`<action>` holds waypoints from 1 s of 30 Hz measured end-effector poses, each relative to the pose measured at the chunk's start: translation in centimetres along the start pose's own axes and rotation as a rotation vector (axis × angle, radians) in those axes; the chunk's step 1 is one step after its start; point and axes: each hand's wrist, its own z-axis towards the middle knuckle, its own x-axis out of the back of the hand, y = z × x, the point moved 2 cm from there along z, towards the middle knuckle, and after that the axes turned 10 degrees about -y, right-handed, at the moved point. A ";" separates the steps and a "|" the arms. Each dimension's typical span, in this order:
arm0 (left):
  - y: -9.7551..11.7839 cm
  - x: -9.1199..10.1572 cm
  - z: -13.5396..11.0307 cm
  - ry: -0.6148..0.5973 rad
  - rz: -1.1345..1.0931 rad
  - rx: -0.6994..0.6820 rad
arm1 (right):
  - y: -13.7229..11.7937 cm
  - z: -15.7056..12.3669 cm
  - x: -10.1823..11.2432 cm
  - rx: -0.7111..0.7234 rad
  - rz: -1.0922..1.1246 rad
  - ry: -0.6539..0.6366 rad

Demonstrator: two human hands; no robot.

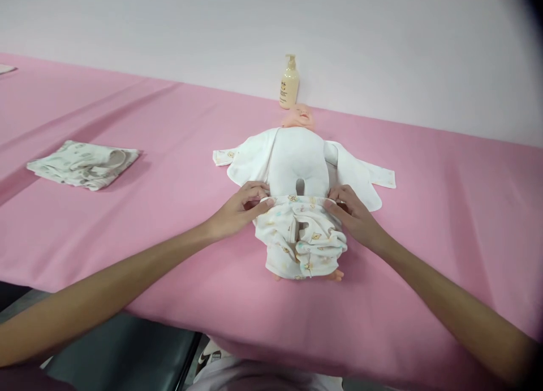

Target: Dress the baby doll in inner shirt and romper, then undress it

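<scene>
A baby doll (299, 159) lies on its back on the pink table cover (178, 153), head away from me. An open white top (352, 173) is spread under it. Patterned white trousers (303, 238) cover its legs, bunched up, with bare feet poking out at the near end. My left hand (240, 210) is closed on the left side of the trousers' waistband at the doll's hip. My right hand (354, 213) is closed on the waistband's right side.
A folded patterned cloth (85, 163) lies on the cover at the left. A cream pump bottle (289, 84) stands behind the doll's head by the pale wall. The table's near edge runs just below the doll's feet; a shoe (207, 360) shows beneath.
</scene>
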 end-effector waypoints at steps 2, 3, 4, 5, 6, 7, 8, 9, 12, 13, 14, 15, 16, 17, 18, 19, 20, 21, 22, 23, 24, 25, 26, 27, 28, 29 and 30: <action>-0.3 -1.2 -0.2 0.028 -0.093 0.025 | 0.5 -0.3 -0.8 -0.058 0.194 0.003; -0.4 -1.8 -0.1 0.027 -0.149 0.049 | 0.6 -0.2 -1.2 -0.100 0.286 -0.001; -0.4 -2.2 0.2 0.032 -0.207 0.069 | 0.6 0.1 -1.6 -0.136 0.363 0.000; -0.4 -2.6 0.5 0.044 -0.267 0.077 | 0.5 0.4 -1.9 -0.157 0.421 0.008; -0.4 -2.8 0.9 0.061 -0.325 0.068 | 0.3 0.9 -2.1 -0.158 0.455 0.021; -0.4 -3.0 1.4 0.076 -0.377 0.045 | 0.1 1.5 -2.2 -0.141 0.469 0.037; -0.4 -3.0 1.8 0.086 -0.416 0.019 | -0.1 2.1 -2.3 -0.113 0.469 0.053; -0.5 -3.0 2.2 0.089 -0.439 -0.002 | -0.2 2.8 -2.3 -0.081 0.463 0.060; -0.5 -2.4 2.7 0.092 -0.386 -0.021 | -0.1 4.4 -1.9 -0.014 0.421 0.028; -0.5 -2.0 2.7 0.095 -0.336 -0.021 | 0.1 4.8 -1.7 -0.007 0.406 0.002; -0.5 -1.6 2.7 0.096 -0.284 -0.023 | 0.4 5.2 -1.4 -0.007 0.393 -0.028; -0.6 -1.1 2.6 0.092 -0.232 -0.027 | 0.8 5.4 -1.2 -0.012 0.381 -0.059; -0.6 -0.7 2.5 0.081 -0.184 -0.035 | 1.1 5.6 -0.9 -0.018 0.366 -0.086; -0.7 -0.3 2.4 0.067 -0.142 -0.047 | 1.5 5.7 -0.6 -0.020 0.345 -0.104; -0.8 0.1 2.3 0.053 -0.109 -0.063 | 1.9 5.7 -0.2 -0.015 0.321 -0.110; -0.9 0.4 2.3 0.040 -0.082 -0.080 | 2.2 5.7 0.0 -0.008 0.297 -0.111; -1.0 0.7 2.3 0.033 -0.060 -0.096 | 2.4 5.7 0.3 -0.001 0.273 -0.110; -1.1 1.0 2.3 0.034 -0.042 -0.111 | 2.5 5.6 0.5 0.007 0.249 -0.103; -1.2 1.2 2.4 0.048 -0.025 -0.126 | 2.5 5.6 0.7 0.019 0.221 -0.086; -1.4 1.5 2.5 0.075 -0.007 -0.144 | 2.3 5.5 0.8 0.038 0.190 -0.056; -1.5 1.7 2.6 0.111 0.009 -0.160 | 2.2 5.5 0.8 0.059 0.154 -0.011; -1.7 1.9 2.8 0.147 0.017 -0.171 | 1.9 5.4 0.8 0.080 0.120 0.045; -1.9 2.0 3.0 0.173 0.013 -0.176 | 1.6 5.3 0.8 0.098 0.097 0.102; -2.1 2.1 3.3 0.183 -0.007 -0.178 | 1.4 5.3 0.6 0.105 0.090 0.142; -2.4 2.1 3.7 0.177 -0.047 -0.174 | 1.2 5.3 0.5 0.095 0.104 0.154; -2.6 2.0 4.1 0.162 -0.104 -0.164 | 1.0 5.4 0.2 0.071 0.136 0.144; -2.9 1.9 4.6 0.150 -0.168 -0.149 | 0.9 5.6 0.0 0.043 0.179 0.124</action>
